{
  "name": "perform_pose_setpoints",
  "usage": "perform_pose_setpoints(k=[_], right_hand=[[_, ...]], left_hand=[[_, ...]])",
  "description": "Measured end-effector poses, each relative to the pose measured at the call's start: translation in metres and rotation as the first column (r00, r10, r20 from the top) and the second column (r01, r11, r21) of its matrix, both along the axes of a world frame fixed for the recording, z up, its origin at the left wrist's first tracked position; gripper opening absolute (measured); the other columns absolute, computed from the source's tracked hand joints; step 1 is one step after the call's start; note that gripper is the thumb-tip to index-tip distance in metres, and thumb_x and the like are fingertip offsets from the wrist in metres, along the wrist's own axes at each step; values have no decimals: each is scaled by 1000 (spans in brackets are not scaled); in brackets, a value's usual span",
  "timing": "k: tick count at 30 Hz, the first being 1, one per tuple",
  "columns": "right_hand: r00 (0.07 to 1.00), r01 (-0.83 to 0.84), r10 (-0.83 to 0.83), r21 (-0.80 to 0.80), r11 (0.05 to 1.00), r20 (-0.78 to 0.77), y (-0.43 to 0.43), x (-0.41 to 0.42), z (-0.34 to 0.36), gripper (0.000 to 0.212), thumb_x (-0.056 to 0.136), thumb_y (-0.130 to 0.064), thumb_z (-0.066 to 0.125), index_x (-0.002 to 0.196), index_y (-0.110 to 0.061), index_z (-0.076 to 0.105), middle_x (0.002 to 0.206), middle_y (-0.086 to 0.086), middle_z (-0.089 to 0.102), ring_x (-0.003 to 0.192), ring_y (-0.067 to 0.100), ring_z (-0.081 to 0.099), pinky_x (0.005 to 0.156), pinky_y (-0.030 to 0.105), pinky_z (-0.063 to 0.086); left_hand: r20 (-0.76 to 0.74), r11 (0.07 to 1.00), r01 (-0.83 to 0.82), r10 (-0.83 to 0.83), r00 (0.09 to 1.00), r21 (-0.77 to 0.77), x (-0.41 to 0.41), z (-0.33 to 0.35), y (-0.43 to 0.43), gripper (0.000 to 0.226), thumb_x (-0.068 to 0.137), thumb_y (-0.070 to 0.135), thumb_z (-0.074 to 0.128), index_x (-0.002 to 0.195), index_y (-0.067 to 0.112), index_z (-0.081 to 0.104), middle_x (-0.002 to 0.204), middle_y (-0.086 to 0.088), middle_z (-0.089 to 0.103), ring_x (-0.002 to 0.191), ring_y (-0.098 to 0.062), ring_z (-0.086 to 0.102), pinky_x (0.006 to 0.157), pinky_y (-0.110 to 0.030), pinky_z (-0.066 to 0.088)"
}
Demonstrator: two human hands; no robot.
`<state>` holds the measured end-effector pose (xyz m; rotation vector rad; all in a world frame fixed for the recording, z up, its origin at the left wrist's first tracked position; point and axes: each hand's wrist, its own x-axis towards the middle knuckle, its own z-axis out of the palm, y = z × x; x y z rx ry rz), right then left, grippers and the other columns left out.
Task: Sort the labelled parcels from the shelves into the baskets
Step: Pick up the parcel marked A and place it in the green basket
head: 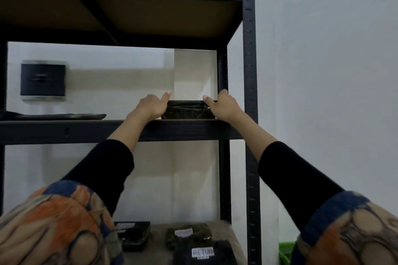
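A dark, plastic-wrapped parcel (187, 110) sits at the right end of an upper shelf (112, 130) of a black metal rack. My left hand (153, 105) grips its left end with the thumb raised. My right hand (224, 106) grips its right end, close to the rear upright. On the lower shelf lie three more dark parcels: one with a white label reading RETURN (203, 253), one with a blurred label (187, 232), and one (131, 235) partly hidden behind my left sleeve.
A flat dark parcel (53, 116) lies at the left of the upper shelf. The rack's front upright (251, 114) stands right of my right arm. Something green (285, 251) shows at floor level beyond the rack. A dark box (43, 79) hangs on the wall behind.
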<state>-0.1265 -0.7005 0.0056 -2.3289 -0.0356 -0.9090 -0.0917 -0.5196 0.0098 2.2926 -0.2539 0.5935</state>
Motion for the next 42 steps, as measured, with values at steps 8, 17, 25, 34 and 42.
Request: perform_pose_setpoints(k=[8, 17, 25, 34, 42], right_hand=[[996, -87, 85, 352, 932, 21, -4, 25, 1, 49, 97, -36, 45, 129, 1, 44, 109, 12, 54, 97, 23, 50, 84, 33, 43], [917, -396, 295, 524, 754, 268, -16, 3, -11, 31, 85, -16, 67, 108, -12, 47, 112, 9, 60, 102, 21, 62, 85, 31, 54], [794, -596, 354, 522, 610, 494, -19, -22, -42, 28, 86, -10, 66, 104, -19, 47, 118, 8, 62, 106, 21, 62, 97, 40, 51], [728, -686, 410, 583, 436, 550, -23, -53, -64, 15, 91, -16, 59, 99, -15, 46, 95, 2, 65, 85, 13, 63, 80, 30, 52], [834, -551, 342, 682, 481, 433, -77, -101, -145, 28, 88, -13, 63, 113, -19, 52, 93, 1, 72, 78, 10, 69, 73, 25, 59]], left_hand=[[43, 978, 121, -115, 992, -170, 19, -8, 2, 45, 97, 45, 42, 98, 1, 55, 100, -14, 60, 90, -25, 54, 77, -31, 38], [421, 869, 352, -190, 887, -348, -8, -36, 10, 54, 91, 37, 57, 136, 19, 32, 116, 7, 47, 105, -12, 52, 88, -25, 38], [594, 822, 543, -353, 723, -173, -29, -62, 21, 78, 86, 18, 65, 147, 30, 18, 132, 3, 47, 115, -7, 59, 96, -21, 50], [596, 779, 615, -440, 672, -120, -59, -90, 21, 80, 84, 10, 66, 148, 27, 21, 135, 1, 48, 118, -12, 59, 104, -30, 47], [390, 832, 551, -487, 781, -63, -79, -173, -16, 93, 73, 45, 67, 147, 38, 12, 139, 15, 41, 118, 7, 48, 100, -11, 36]])
